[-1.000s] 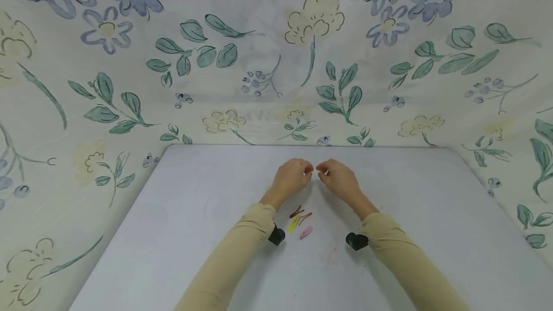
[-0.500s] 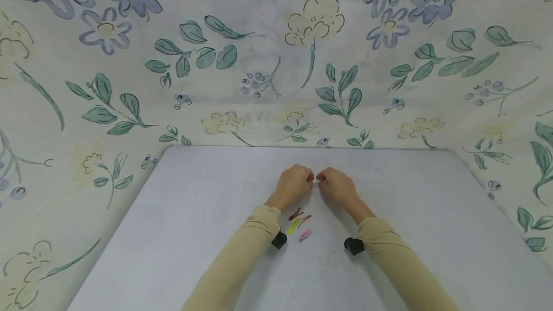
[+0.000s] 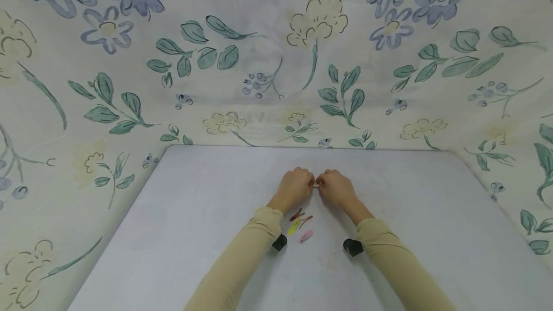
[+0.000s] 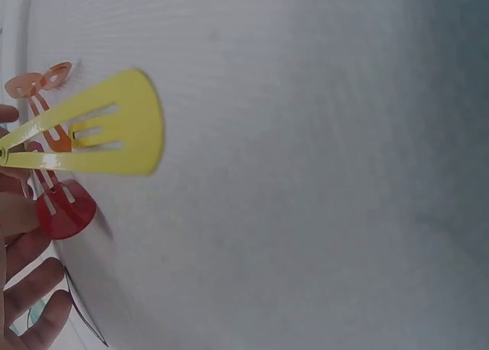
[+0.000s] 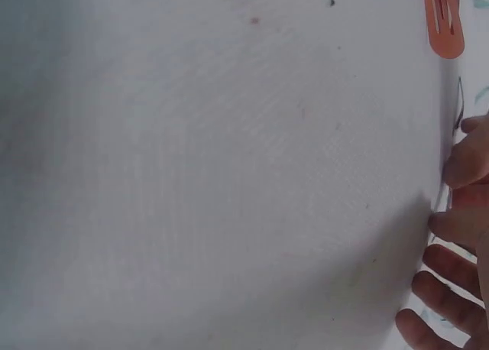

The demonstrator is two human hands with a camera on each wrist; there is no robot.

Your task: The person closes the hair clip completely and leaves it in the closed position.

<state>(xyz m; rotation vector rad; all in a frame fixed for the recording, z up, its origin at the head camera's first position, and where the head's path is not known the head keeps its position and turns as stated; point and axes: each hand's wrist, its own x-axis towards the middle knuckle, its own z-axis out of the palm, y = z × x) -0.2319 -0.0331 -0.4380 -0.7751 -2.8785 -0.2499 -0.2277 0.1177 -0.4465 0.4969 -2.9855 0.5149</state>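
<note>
The left forearm and right forearm are extended, angled inward, toward the table's far edge. The left hand and right hand are held just beside each other. In each, a pinch is formed between thumb and fingers.

A small pale strip bridges the narrow gap between the fingers of the left hand and the right hand, mostly hidden by them; its exact shape cannot be told. Nearer the person, four hair clips lie loosely grouped on the table. The red clip is glossy, with a broad rounded end cut by slots. The orange clip has two lobes at one end. The yellow clip — wedge-shaped, with a short inner tongue — lies slantwise near both. The pink clip sits nearest the person, apart and also slanted.
</note>
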